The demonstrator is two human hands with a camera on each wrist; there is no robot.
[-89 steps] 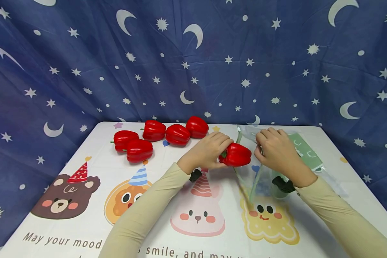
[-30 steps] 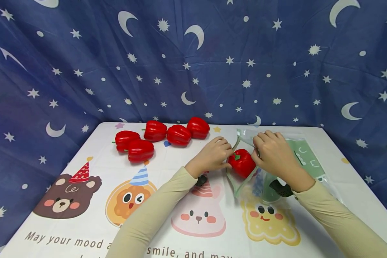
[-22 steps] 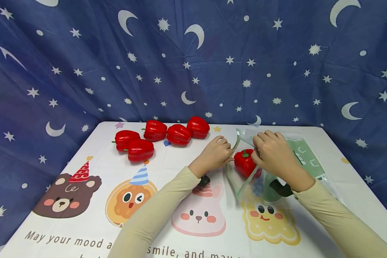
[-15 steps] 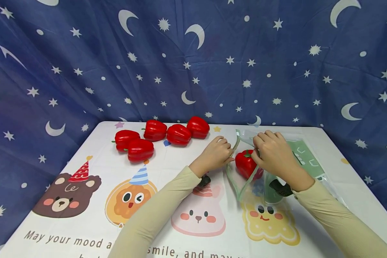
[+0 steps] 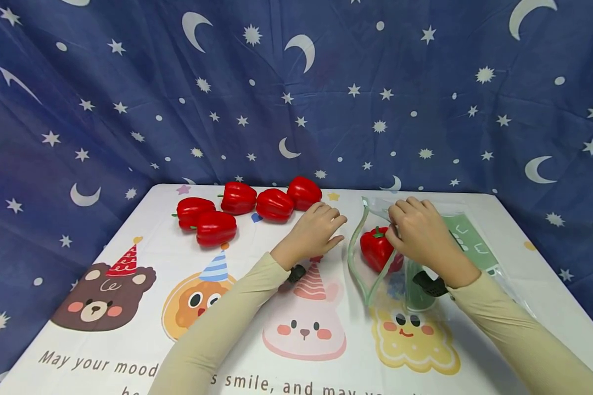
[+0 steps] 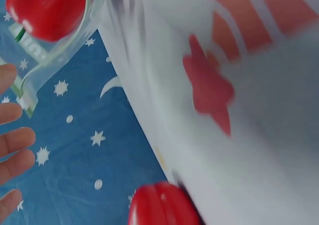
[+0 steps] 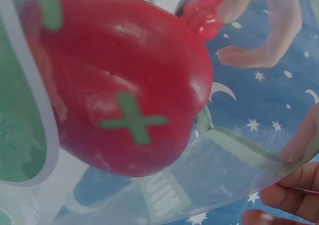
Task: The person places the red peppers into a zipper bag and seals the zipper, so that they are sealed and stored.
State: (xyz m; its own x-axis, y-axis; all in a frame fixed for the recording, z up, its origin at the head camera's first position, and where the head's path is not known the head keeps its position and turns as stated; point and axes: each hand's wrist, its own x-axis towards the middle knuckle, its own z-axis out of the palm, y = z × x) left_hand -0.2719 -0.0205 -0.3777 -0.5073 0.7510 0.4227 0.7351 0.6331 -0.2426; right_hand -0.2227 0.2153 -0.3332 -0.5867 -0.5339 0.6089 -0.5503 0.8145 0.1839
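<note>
A clear zip bag (image 5: 354,263) with a green print lies on the right of the table, its mouth spread toward the left. Just inside that mouth sits a red bell pepper (image 5: 375,249), green stem up; through the film it fills much of the right wrist view (image 7: 134,70). My right hand (image 5: 420,233) pinches the bag's upper edge, thumb and curled fingers together. To the left of the mouth, my left hand (image 5: 313,233) is apart from bag and pepper, its fingers loosely spread and holding nothing (image 6: 12,145).
Several more red bell peppers (image 5: 216,228) lie grouped at the back left of the table. The white tablecloth (image 5: 247,340) carries printed cartoon faces and lettering. A blue curtain (image 5: 217,82) with moons and stars hangs right behind the table's back edge.
My left hand carried the bell pepper into the bag's mouth, let go of it, pushed it further in, then drew back to the left. My right hand kept its pinch on the bag.
</note>
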